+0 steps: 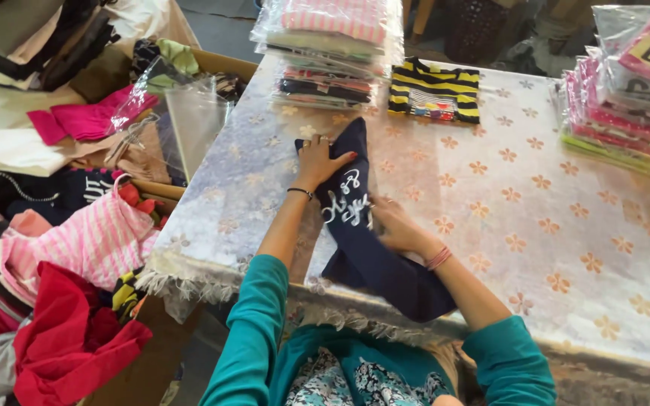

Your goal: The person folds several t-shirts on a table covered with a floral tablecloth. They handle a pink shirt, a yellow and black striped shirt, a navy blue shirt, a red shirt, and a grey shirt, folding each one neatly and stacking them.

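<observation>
Both hands pin the navy shirt (362,240) flat on the table (536,203), probably keeping it from bunching. Left hand (319,159) fingers spread at its top; right hand (399,227) fingers together mid-shirt.

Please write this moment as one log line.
left hand: flat on navy shirt | right hand: pressing shirt | shirt: on table

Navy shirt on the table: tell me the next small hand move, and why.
Probably slide the right hand outward along the navy shirt to flatten the fold. The left hand already pins its upper end flat on the table, while the lower end hangs past the fringed edge and the cloth looks loosely bunched under the right hand.
</observation>
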